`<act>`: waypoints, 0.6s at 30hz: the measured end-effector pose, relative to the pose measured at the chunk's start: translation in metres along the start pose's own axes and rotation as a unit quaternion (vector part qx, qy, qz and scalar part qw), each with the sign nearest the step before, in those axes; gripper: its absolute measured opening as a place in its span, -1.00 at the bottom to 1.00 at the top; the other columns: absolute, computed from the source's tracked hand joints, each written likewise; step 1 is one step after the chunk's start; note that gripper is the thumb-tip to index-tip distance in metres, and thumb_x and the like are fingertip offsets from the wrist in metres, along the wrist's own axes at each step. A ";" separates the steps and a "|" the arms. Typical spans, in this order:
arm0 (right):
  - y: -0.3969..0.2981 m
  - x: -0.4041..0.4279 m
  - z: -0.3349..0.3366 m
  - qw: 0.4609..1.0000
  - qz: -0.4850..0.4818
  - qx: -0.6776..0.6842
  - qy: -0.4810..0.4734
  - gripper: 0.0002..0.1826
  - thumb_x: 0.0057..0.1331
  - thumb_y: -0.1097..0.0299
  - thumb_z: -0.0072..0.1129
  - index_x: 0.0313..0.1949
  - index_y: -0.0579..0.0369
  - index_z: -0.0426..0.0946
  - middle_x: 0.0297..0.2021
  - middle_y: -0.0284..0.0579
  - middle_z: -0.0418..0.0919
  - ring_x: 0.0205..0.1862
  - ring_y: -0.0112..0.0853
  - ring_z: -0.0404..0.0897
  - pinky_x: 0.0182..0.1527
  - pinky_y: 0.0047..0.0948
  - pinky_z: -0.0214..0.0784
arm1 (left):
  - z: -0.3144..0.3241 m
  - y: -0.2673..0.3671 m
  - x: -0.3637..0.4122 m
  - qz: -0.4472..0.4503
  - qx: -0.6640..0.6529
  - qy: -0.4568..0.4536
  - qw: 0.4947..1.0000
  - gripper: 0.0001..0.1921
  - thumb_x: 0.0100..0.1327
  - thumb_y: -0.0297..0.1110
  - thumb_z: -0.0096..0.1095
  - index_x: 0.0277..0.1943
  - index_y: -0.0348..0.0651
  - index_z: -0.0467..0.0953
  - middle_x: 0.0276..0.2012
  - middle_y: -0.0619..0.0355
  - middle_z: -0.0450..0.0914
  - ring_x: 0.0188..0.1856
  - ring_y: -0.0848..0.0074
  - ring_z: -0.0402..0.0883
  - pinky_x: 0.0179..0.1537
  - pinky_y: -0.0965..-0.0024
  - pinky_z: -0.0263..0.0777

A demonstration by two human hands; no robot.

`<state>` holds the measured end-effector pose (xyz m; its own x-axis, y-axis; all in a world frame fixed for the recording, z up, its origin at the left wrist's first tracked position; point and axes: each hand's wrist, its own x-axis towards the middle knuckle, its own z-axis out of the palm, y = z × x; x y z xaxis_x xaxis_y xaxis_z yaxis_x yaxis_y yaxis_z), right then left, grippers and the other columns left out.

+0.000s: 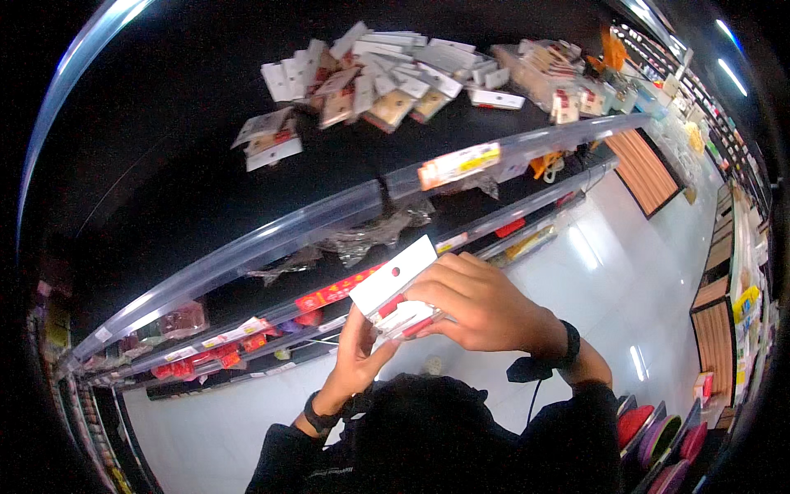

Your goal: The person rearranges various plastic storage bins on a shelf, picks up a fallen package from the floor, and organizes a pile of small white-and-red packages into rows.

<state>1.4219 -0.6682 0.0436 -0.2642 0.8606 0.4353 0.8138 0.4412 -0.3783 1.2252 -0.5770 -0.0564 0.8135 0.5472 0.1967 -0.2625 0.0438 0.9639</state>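
Both of my hands hold small hang-card packets with white header cards [382,287] and red-and-white lower parts, tilted in front of my chest. My left hand [353,364] supports them from below, thumb along the near edge. My right hand [478,305] grips their right side, its fingers curled over the top. How many packets I hold is hard to tell. Beyond my hands, a loose heap of similar white-topped packets [395,102] lies on a black shelf [345,151]. One packet [271,145] rests at the heap's left end.
A clear plastic shelf rail [278,231] with a price label [460,165] runs between my hands and the heap. Lower shelves hold red packaged goods [191,364]. Wood-fronted display units [645,170] stand along the tiled floor [574,278]. Colourful round items [657,441] sit in a rack at lower right.
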 end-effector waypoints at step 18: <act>0.057 -0.012 -0.023 0.977 0.117 -0.110 0.137 -0.30 0.09 0.19 0.33 0.15 0.23 0.25 0.15 0.08 0.22 0.18 -0.04 0.23 0.19 -0.15 0.12 | 0.030 -0.036 0.105 0.032 -0.001 0.046 0.998 -0.42 -0.08 -0.49 0.53 0.02 -0.47 0.40 -0.14 -0.02 0.60 -0.13 0.43 0.61 -0.08 0.39 0.51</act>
<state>1.4828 -0.6595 0.0355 0.0669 0.8179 0.5715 0.9351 0.1485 -0.3218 1.3353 -0.5460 -0.0648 0.7441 0.6231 0.2408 -0.3137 0.0076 0.9495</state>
